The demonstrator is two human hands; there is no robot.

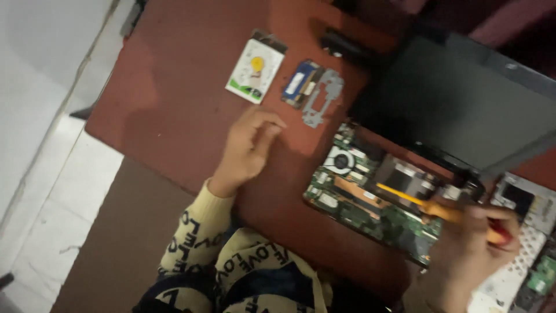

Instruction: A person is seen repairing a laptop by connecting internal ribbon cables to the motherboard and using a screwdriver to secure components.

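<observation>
Patterned sleeves lead to both hands: the right hand [472, 246] grips a yellow screwdriver [428, 206] lying slantwise, tip pointing up-left over the circuit board [370, 200]. Left hand [249, 148] rests loosely curled, holding nothing, on the worktop [174, 98] near a metal bracket [323, 97].

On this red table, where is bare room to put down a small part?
Bare table lies left of the drive and the left hand. From the bracket to the board and right hand it is crowded.

Hard drive [255, 71] left of bracket [322, 97], motherboard [376, 200] below-right.
</observation>
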